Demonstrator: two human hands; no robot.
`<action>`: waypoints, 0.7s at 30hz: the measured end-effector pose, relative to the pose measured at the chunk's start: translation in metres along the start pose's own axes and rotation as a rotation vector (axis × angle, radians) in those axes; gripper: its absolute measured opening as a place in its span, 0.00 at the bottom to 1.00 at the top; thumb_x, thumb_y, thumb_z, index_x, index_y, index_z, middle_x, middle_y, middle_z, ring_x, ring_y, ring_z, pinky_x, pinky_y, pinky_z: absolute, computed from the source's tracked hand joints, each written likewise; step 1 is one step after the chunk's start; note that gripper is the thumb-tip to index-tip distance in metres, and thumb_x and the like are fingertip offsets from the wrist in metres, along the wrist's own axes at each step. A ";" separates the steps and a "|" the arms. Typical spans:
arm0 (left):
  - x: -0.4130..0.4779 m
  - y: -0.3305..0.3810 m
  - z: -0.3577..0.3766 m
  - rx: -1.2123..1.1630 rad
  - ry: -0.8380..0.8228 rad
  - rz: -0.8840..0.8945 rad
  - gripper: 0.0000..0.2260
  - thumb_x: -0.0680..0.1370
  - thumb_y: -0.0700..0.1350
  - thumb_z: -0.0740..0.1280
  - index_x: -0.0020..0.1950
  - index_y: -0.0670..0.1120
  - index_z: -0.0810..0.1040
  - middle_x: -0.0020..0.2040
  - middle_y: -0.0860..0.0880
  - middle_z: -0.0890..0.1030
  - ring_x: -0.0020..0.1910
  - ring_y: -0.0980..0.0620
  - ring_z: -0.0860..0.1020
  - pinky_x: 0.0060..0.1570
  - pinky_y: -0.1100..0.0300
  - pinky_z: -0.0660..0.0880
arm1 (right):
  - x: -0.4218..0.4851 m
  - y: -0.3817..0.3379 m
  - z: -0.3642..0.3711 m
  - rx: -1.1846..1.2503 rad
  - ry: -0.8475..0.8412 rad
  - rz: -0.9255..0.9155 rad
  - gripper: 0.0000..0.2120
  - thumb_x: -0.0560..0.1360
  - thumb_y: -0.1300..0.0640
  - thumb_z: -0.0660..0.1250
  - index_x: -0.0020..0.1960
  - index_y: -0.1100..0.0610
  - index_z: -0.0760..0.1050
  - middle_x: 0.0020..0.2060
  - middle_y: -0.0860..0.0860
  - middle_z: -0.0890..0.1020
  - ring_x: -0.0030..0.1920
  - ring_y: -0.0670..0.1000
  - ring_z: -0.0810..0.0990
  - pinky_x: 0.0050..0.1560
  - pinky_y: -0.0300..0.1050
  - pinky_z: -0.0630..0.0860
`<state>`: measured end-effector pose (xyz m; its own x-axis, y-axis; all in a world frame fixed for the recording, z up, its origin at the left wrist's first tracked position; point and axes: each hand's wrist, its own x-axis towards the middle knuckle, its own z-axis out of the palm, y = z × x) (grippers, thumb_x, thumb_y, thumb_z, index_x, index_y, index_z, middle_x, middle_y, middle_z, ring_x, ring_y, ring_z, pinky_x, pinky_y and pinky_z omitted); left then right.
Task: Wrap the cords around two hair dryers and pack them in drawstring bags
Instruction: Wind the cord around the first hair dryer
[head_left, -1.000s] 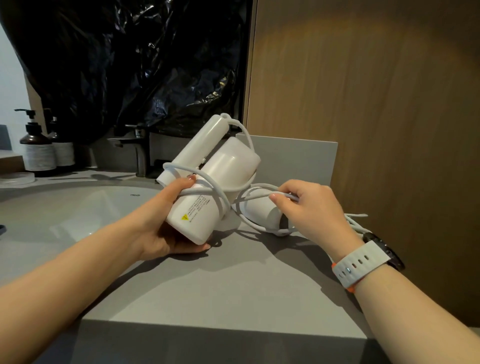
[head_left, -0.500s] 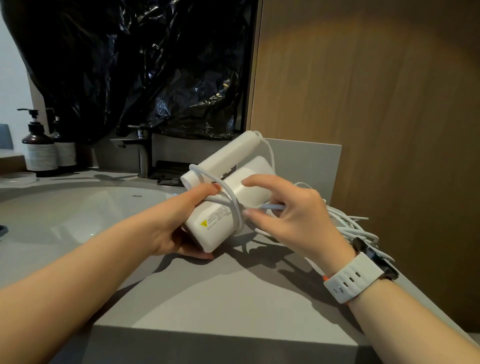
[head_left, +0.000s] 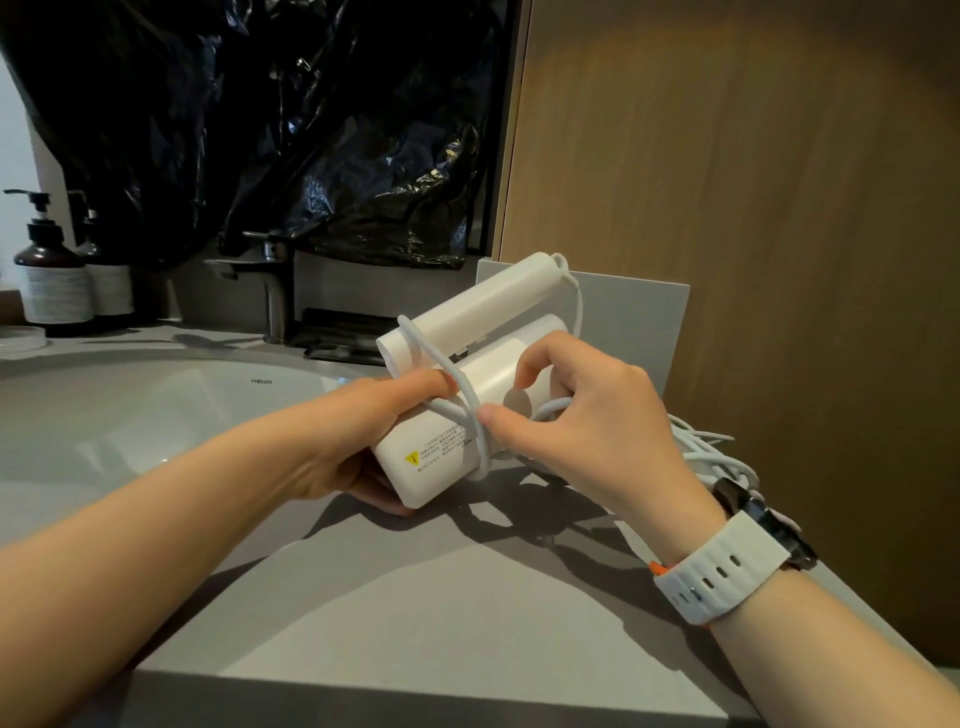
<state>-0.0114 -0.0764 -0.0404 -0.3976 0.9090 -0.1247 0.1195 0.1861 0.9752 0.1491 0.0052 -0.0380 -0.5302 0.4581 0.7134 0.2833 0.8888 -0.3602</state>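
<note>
Cord-wrapping is under way: the left hand (head_left: 358, 441) grips the folded hair dryer (head_left: 441, 457) low over the counter (head_left: 467, 597), right of the sink (head_left: 156, 415) — the right hand (head_left: 587, 431) pinches the cord (head_left: 470, 410) across its body. Next probably comes another loop, kept taut.

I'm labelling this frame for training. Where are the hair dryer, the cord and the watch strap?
hair dryer (head_left: 485, 382): head view, top face of its white body.
cord (head_left: 470, 410): head view, loop crossing the dryer's body.
watch strap (head_left: 717, 577): head view, white band near its holes.
</note>
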 end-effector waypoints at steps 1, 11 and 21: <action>0.000 0.000 0.000 0.005 -0.005 0.008 0.13 0.74 0.55 0.65 0.49 0.46 0.77 0.36 0.44 0.81 0.34 0.47 0.80 0.33 0.53 0.79 | 0.000 -0.001 0.000 -0.004 -0.020 0.010 0.19 0.64 0.36 0.70 0.42 0.48 0.71 0.35 0.47 0.77 0.36 0.49 0.76 0.40 0.51 0.80; -0.001 -0.004 -0.003 0.009 -0.037 0.101 0.15 0.71 0.55 0.70 0.54 0.51 0.75 0.43 0.44 0.81 0.39 0.47 0.80 0.33 0.52 0.79 | 0.000 -0.007 0.004 0.009 -0.017 0.121 0.14 0.67 0.48 0.70 0.36 0.54 0.67 0.34 0.45 0.76 0.39 0.54 0.77 0.44 0.55 0.80; -0.001 -0.011 -0.009 -0.005 -0.089 0.153 0.28 0.57 0.42 0.77 0.55 0.50 0.75 0.51 0.44 0.80 0.47 0.45 0.80 0.39 0.51 0.81 | -0.003 0.001 -0.002 0.205 -0.080 0.078 0.09 0.66 0.56 0.71 0.37 0.54 0.70 0.30 0.48 0.75 0.33 0.49 0.74 0.35 0.43 0.77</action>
<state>-0.0207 -0.0824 -0.0495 -0.2934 0.9559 0.0098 0.1675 0.0413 0.9850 0.1526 0.0048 -0.0391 -0.5773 0.5175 0.6316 0.1617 0.8306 -0.5328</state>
